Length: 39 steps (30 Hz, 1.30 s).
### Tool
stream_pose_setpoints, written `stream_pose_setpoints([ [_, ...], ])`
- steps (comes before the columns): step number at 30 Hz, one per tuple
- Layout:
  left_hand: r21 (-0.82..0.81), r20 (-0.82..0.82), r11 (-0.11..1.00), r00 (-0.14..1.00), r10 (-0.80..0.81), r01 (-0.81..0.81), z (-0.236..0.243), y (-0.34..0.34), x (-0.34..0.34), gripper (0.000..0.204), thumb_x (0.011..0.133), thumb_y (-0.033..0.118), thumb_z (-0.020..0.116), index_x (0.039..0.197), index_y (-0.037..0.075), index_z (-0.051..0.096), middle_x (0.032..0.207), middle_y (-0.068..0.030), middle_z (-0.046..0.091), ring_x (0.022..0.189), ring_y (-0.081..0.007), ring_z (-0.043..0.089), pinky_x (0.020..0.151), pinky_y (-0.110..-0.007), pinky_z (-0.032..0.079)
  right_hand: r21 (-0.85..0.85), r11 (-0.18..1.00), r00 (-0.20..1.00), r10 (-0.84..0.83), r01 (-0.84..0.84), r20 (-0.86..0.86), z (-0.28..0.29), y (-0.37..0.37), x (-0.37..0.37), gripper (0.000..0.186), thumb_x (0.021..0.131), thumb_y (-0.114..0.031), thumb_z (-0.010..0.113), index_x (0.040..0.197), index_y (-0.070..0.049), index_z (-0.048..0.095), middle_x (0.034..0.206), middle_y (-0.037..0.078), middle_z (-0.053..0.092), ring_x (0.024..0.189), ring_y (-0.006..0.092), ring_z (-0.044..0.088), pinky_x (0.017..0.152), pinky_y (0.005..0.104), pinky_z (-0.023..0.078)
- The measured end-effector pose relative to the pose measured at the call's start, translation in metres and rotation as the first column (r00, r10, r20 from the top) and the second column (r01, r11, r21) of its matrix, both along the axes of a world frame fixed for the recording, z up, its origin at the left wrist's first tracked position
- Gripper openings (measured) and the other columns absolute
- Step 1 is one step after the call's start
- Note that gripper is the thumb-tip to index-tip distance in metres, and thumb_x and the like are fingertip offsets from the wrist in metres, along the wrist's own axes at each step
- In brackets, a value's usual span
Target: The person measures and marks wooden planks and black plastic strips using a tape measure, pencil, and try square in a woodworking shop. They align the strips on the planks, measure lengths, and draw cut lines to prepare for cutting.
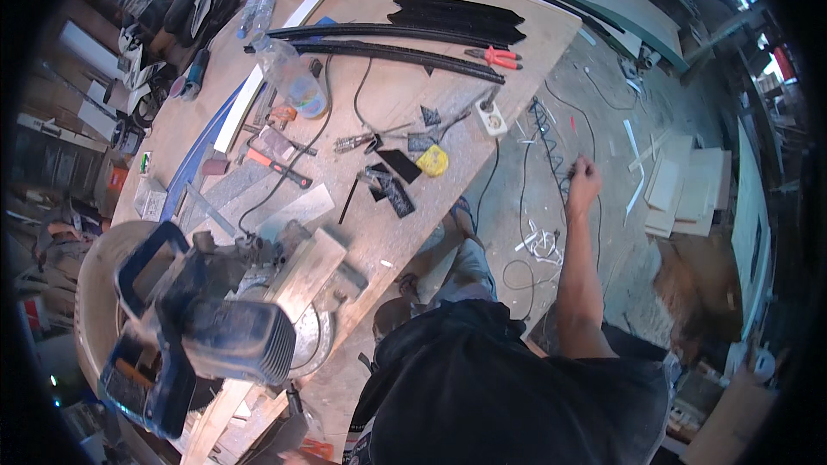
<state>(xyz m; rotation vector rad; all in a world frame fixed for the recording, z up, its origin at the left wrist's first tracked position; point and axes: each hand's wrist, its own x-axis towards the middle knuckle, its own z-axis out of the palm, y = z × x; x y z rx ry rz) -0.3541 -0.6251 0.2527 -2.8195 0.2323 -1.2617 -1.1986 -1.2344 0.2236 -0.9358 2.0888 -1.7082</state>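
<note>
My right hand point(585, 176) is raised off the bench's right side, over the floor, fingers curled closed near a coiled dark cord point(541, 125); what they hold is unclear. Skin of my left hand point(306, 457) shows at the bottom edge near an orange object; its fingers are hidden. A mitre saw point(224, 340) with timber under it fills the bench's near left. Farther along the wooden bench point(383, 265) lie black strips point(413, 60), red pliers point(493, 58), a yellow tape measure point(433, 162), a hammer point(280, 167) and a socket block point(491, 118).
Loose cables point(544, 245) and white offcuts trail over the concrete floor point(603, 250). Stacked boards point(685, 185) lie to the right; long panels lean beyond them. Plastic bottles point(293, 77) stand on the bench. A cluttered shelf point(103, 103) with tools runs along the left.
</note>
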Motion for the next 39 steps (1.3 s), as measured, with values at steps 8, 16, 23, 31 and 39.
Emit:
stream_pose_setpoints([
  [8,-0.040,-0.240,0.960,0.930,-0.278,0.277,-0.001,-0.150,-0.171,0.055,0.102,0.058,0.063,0.127,0.010,0.073,0.115,-0.0134,0.073,0.103,-0.0322,0.070,0.089,-0.047,0.057,-0.059,0.987,0.989,0.148,-0.147,0.023,0.052,-0.266,-0.045,0.028,0.104,-0.019,0.071,0.118,0.004,0.077,0.086,0.005,0.071,0.072,0.0114,0.065,0.065,0.0271,0.051],
  [16,-0.068,-0.388,0.919,0.838,-0.383,0.388,0.016,-0.324,-0.218,0.054,0.102,0.056,0.063,0.128,0.009,0.073,0.115,-0.0136,0.073,0.102,-0.0316,0.070,0.086,-0.047,0.057,0.064,0.953,0.916,0.302,-0.295,-0.265,0.032,-0.436,-0.073,0.026,0.101,-0.023,0.075,0.113,-0.002,0.081,0.088,0.010,0.076,0.075,0.0188,0.070,0.072,0.0327,0.055],
  [23,-0.011,-0.507,0.878,0.754,-0.417,0.478,0.011,-0.445,-0.255,0.053,0.103,0.054,0.063,0.128,0.008,0.073,0.116,-0.0137,0.074,0.101,-0.0311,0.070,0.083,-0.046,0.058,0.359,0.924,0.671,0.352,-0.135,-0.653,0.019,-0.569,-0.169,0.024,0.095,-0.024,0.077,0.115,-0.012,0.081,0.107,0.015,0.075,0.103,0.0362,0.072,0.089,0.0477,0.057],
  [31,0.022,-0.666,0.882,0.665,-0.338,0.471,0.010,-0.504,-0.292,0.053,0.103,0.051,0.063,0.128,0.006,0.073,0.117,-0.0139,0.074,0.101,-0.0306,0.071,0.081,-0.046,0.059,0.607,0.788,0.383,0.594,-0.101,-0.708,-0.005,-0.682,-0.202,0.026,0.091,-0.026,0.080,0.114,-0.014,0.079,0.117,0.010,0.073,0.118,0.0325,0.067,0.100,0.0482,0.054],
  [39,-0.019,-0.797,0.897,0.535,-0.280,0.441,0.009,-0.497,-0.315,0.052,0.104,0.049,0.063,0.129,0.005,0.073,0.117,-0.0140,0.075,0.100,-0.0300,0.071,0.078,-0.045,0.059,0.703,0.692,0.209,0.721,-0.164,-0.661,-0.015,-0.720,-0.203,0.024,0.091,-0.025,0.080,0.108,-0.011,0.070,0.109,0.011,0.070,0.112,0.0323,0.069,0.094,0.0497,0.056],
])
